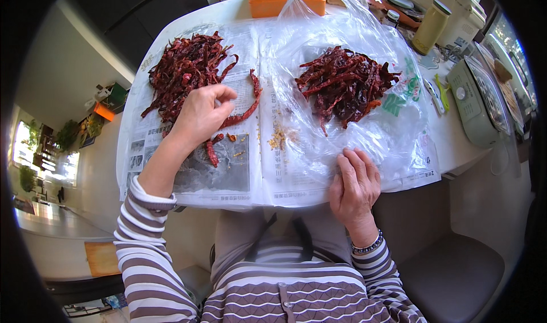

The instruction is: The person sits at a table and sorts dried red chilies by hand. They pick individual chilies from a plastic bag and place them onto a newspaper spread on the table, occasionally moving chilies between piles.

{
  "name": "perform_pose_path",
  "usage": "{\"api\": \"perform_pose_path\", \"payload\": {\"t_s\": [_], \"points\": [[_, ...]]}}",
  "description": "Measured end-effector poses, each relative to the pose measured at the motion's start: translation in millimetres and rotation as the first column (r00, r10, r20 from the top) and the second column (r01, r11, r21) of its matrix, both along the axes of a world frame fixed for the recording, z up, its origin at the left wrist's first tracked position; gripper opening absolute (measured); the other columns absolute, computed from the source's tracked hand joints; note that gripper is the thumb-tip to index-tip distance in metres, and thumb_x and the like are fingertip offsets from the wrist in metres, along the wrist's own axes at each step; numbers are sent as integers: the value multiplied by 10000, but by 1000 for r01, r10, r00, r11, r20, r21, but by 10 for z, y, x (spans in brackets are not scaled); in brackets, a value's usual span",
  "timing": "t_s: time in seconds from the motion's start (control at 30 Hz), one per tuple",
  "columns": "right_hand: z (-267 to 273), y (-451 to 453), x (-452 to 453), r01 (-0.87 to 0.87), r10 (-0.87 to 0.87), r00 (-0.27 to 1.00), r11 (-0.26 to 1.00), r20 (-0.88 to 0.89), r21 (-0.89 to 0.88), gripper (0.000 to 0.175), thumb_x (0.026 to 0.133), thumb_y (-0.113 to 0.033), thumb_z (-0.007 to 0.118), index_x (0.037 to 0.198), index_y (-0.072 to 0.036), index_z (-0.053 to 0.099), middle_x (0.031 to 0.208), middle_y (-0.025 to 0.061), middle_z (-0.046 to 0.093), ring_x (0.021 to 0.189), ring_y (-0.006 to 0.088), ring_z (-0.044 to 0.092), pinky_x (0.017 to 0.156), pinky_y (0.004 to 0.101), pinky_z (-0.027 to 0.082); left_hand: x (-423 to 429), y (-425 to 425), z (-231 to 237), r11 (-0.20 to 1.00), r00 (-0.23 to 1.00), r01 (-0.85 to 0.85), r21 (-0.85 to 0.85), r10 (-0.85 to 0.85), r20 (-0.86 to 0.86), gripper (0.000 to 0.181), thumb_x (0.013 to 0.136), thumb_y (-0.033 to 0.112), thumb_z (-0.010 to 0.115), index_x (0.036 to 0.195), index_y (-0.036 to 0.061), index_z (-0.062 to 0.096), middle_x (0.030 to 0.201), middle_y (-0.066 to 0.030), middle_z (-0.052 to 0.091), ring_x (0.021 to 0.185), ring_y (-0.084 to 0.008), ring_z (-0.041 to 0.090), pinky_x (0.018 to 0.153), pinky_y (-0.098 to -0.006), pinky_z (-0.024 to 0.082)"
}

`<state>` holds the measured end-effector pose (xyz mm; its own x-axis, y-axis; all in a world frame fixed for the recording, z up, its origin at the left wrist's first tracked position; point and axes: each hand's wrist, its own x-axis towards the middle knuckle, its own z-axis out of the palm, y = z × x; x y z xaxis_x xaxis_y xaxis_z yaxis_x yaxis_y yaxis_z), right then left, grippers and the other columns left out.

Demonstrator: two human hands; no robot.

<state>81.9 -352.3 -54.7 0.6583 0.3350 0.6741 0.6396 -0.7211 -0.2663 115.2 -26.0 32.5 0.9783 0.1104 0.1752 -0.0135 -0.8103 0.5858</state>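
My left hand [207, 109] is over the right edge of a pile of dried red chilies [188, 69] on spread newspaper [213, 169]. Its fingers are bent; whether they pinch anything is hidden. One long chili [256, 94] curves just right of it, and a short piece [211, 152] lies below. My right hand [355, 182] rests with its fingertips on the front of a clear plastic bag [342, 143], and no chili shows in it. On the bag lies a second heap of dried chilies [346, 86]. Yellow seeds [277, 139] are scattered on the paper between the piles.
An orange container [286, 7] holding red pieces stands at the far edge. At the right are a yellowish bottle [431, 27], a small dark jar [391, 18], a green-handled peeler [442, 92], a white-handled tool [433, 96] and a grey-green appliance [474, 105]. A brown chair [453, 271] stands lower right.
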Motion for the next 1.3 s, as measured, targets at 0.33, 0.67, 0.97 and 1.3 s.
{"api": "perform_pose_path", "payload": {"t_s": [0.33, 0.67, 0.97, 1.3], "points": [[-22, -16, 8, 10, -10, 1000, 999, 15, -34, 335, 837, -120, 613, 1136, 12, 689, 1173, 172, 682, 1169, 366, 614, 1019, 461, 444, -188, 70, -276, 923, 995, -18, 384, 55, -85, 237, 816, 164, 675, 1008, 42, 741, 1006, -176, 707, 947, -359, 693, 872, -463, 547], [-42, -14, 12, 11, -10, 1000, 1000, 26, -24, 330, 841, -120, 614, 1134, 14, 689, 1170, 174, 684, 1166, 365, 615, 1011, 464, 449, -210, 48, -25, 998, 987, -42, -48, 49, 152, 238, 866, 180, 676, 987, -24, 696, 872, -143, 734, 765, -243, 707, 701, -365, 562], [-46, -28, 18, 2, -2, 999, 1000, 34, -11, 340, 824, -128, 625, 1129, 11, 685, 1166, 176, 683, 1158, 367, 615, 995, 469, 455, -54, -314, 219, 911, 993, 110, -398, -116, 9, 238, 940, 161, 629, 1076, -30, 673, 854, -17, 683, 710, -33, 570, 626, -197, 454], [-46, -30, 21, 1, 0, 1000, 1000, 31, -10, 345, 823, -136, 623, 1129, 11, 686, 1167, 171, 676, 1162, 362, 611, 983, 466, 456, 403, -1005, 219, 972, 964, 230, 50, -234, 127, 244, 879, 163, 668, 1016, -26, 740, 695, -156, 683, 608, -132, 659, 590, -278, 503]]}}
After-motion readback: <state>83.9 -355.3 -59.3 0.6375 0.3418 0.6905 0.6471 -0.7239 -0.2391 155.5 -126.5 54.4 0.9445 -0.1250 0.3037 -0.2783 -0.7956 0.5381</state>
